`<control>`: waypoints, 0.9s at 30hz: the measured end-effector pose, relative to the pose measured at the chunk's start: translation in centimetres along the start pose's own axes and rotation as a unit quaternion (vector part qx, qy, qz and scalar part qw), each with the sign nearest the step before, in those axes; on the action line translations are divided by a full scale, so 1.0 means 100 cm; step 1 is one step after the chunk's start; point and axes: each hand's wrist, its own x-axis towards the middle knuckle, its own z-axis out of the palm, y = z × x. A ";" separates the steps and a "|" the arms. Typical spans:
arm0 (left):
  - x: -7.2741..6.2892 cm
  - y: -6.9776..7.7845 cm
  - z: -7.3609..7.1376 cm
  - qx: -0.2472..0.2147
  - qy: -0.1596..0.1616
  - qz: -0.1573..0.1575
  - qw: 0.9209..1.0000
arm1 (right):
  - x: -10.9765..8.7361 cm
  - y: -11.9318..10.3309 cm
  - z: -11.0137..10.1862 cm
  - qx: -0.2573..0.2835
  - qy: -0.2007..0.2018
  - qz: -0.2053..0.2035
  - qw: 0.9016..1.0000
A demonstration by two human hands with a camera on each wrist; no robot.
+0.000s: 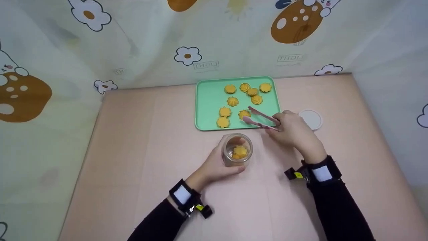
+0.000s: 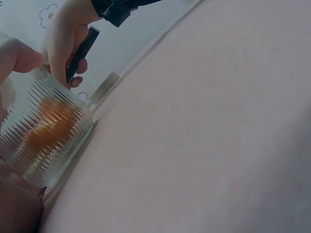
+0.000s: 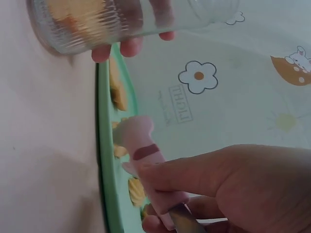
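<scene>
My left hand (image 1: 217, 164) is wrapped round a ribbed glass jar (image 1: 238, 164) on the table, with a few yellow cookies (image 1: 240, 151) inside. In the left wrist view the jar (image 2: 48, 131) shows its ridged wall. My right hand (image 1: 292, 132) holds pink tongs (image 1: 262, 115) over the front right of a green tray (image 1: 207, 100). The tongs' tips stand apart on either side of a flower-shaped cookie (image 1: 244, 114); whether they touch it I cannot tell. In the right wrist view thumb and fingers pinch the tongs (image 3: 150, 160).
Several other cookies (image 1: 230, 101) lie across the tray, mostly in its middle and right. A white round lid (image 1: 311, 119) rests on the table right of the tray, beside my right hand. A patterned curtain (image 1: 143, 43) stands behind the table (image 1: 123, 150).
</scene>
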 end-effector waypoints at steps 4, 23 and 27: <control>0.000 0.000 0.000 -0.005 -0.001 0.006 1.000 | 0.000 -0.005 0.006 -0.012 0.010 -0.007 1.000; 0.000 0.000 0.000 -0.005 -0.001 -0.010 1.000 | -0.006 -0.018 0.015 -0.047 0.061 0.007 0.997; 0.000 0.001 -0.001 -0.007 0.001 -0.013 1.000 | -0.006 -0.021 0.013 -0.037 0.073 0.000 0.997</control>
